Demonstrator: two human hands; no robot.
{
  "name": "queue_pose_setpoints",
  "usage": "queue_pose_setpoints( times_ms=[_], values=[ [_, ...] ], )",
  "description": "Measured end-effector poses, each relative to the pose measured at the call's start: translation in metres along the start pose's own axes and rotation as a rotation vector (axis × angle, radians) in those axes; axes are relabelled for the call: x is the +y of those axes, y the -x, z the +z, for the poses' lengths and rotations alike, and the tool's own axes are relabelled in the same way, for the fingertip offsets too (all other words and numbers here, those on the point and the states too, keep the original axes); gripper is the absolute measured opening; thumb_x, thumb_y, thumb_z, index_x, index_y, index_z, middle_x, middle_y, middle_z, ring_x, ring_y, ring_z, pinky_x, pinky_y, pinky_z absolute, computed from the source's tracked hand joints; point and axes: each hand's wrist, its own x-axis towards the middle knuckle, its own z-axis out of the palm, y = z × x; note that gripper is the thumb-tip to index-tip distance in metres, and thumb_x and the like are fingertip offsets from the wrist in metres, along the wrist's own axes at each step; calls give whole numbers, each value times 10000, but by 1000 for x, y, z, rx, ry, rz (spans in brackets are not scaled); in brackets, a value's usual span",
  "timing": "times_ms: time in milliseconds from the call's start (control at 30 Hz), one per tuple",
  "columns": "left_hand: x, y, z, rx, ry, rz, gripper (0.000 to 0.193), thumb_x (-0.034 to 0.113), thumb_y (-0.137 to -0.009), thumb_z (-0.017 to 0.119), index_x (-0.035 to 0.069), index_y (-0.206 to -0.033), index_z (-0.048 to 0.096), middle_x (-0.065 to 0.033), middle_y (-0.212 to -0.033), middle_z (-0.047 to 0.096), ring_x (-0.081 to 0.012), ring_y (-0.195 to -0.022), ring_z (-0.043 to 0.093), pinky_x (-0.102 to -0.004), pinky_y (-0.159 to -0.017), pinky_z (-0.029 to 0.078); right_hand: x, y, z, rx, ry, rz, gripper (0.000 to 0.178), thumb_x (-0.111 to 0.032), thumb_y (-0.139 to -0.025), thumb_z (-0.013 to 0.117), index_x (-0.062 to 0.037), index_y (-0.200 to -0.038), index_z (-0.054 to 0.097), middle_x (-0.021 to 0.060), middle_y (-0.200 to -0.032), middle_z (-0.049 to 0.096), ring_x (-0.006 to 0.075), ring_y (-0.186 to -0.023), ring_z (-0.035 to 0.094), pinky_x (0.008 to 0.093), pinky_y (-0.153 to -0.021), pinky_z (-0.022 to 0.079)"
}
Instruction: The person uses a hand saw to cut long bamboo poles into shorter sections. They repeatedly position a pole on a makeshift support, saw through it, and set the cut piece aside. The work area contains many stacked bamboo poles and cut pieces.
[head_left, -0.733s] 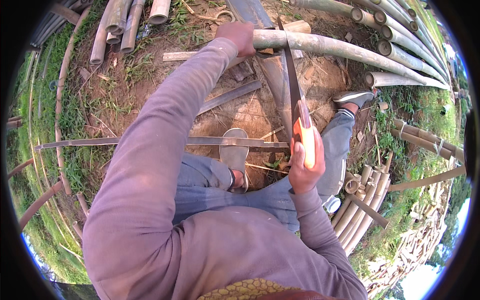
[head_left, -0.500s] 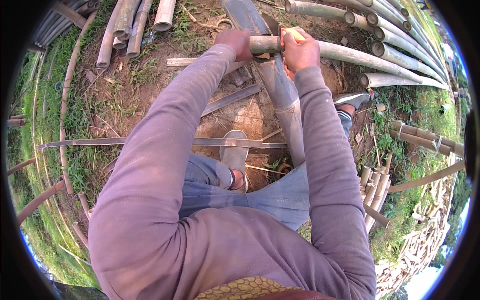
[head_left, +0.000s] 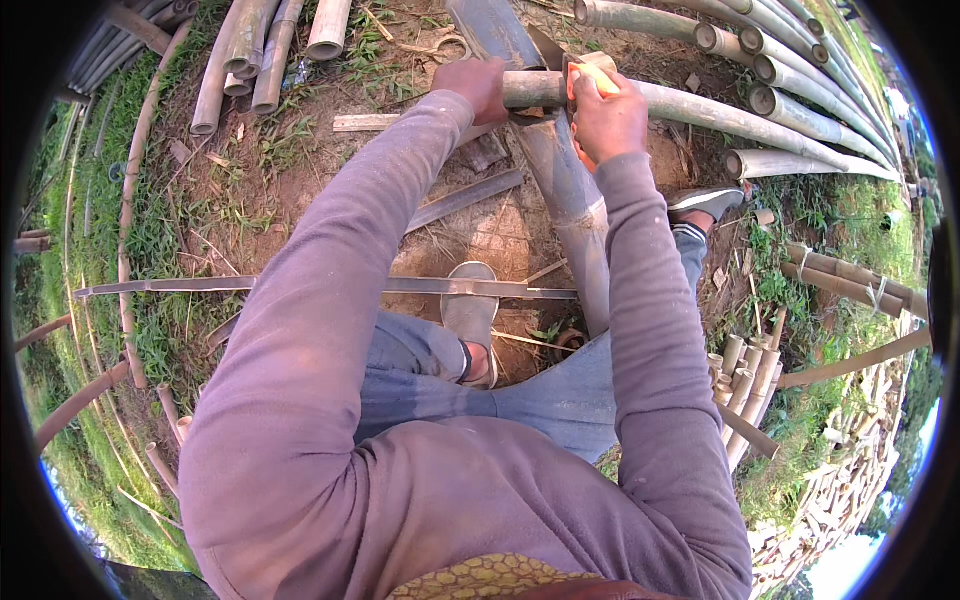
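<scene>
My left hand is closed around the left end of a bamboo pole, which lies crosswise over a thick grey bamboo trunk. Close by on the right, my right hand grips the orange handle of a hand saw. Its dark blade stands across the pole, just right of the trunk's top; the handle and my fingers hide part of it. The pole stretches away to the right, beyond my right hand.
Cut bamboo poles are stacked at the far right, and others lie at the far left. A long flat strip crosses near my foot. Short bamboo pieces are bunched at the right, with a heap of offcuts behind.
My right hand has drawn the saw a little toward me and to the right. My left hand stays on the pole, nearly in the same place.
</scene>
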Motion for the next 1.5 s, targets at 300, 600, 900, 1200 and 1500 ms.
queue_pose_setpoints(
  times_ms=[300, 600, 900, 1200, 1500],
  values=[
    [-10, 19, -5, -56, -17, -43, 546, 345, -845, 800, 68, -1297, 674, -189, -1189, 784, -352, -1109, 771, -463, -962, 617, -20, 237, -82, 10, -25, 58, 482, -54, -1030, 688, 102, -1467, 558, 235, -1426, 676, 299, -1290, 688, 393, -1096, 532],
    [2, 14, 6, -13, 43, -57, 587, 416, -866, 815, 71, -1305, 633, -207, -1213, 769, -392, -1135, 755, -501, -995, 592, -4, 17, -1, 37, -7, 10, 347, -221, -997, 768, 32, -1231, 726, 221, -1031, 790, 336, -920, 781, 409, -842, 591],
    [-11, 16, 24, -55, 75, -107, 622, 437, -860, 842, 90, -1318, 605, -197, -1241, 762, -379, -1194, 732, -488, -1025, 575, -20, 179, -57, 94, 19, -199, 448, -69, -1015, 729, 50, -1431, 617, 202, -1294, 742, 273, -1145, 745, 381, -998, 575],
    [-6, 19, 3, -26, -15, -104, 568, 440, -906, 810, 96, -1309, 605, -210, -1229, 763, -402, -1148, 747, -512, -1000, 578, -13, 141, -26, 167, -66, -199, 365, -139, -993, 750, 25, -1311, 678, 216, -1115, 776, 307, -991, 780, 398, -861, 600],
    [2, 16, 12, 0, 90, -157, 632, 505, -862, 850, 110, -1286, 597, -198, -1230, 764, -403, -1178, 730, -513, -992, 581, -6, 107, -27, 97, 3, -88, 433, -127, -980, 764, -11, -1382, 655, 232, -1179, 763, 381, -1067, 773, 428, -902, 608]
  ],
)
